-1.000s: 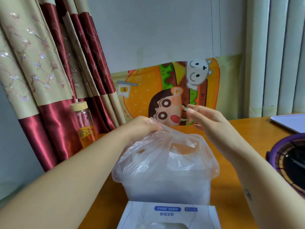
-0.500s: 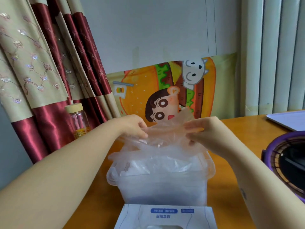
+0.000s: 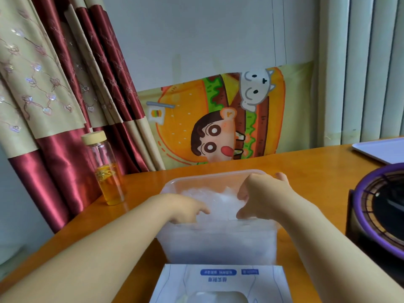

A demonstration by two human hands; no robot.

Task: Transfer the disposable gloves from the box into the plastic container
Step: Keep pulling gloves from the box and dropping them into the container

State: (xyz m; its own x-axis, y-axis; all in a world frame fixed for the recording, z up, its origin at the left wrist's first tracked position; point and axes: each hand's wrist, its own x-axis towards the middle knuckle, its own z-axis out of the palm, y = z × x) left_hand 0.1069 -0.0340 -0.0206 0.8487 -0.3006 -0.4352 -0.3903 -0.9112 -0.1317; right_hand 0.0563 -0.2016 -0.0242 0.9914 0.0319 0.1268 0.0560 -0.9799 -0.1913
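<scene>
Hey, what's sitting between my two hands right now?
In the head view, the crumpled clear gloves lie between your left hand and right hand, piled inside the plastic container; both hands reach into it.

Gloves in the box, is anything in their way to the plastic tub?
Nothing visible blocks them. The box sits right before the plastic container, which has no lid on. Only the left hand, the right hand and packed gloves are inside.
</scene>
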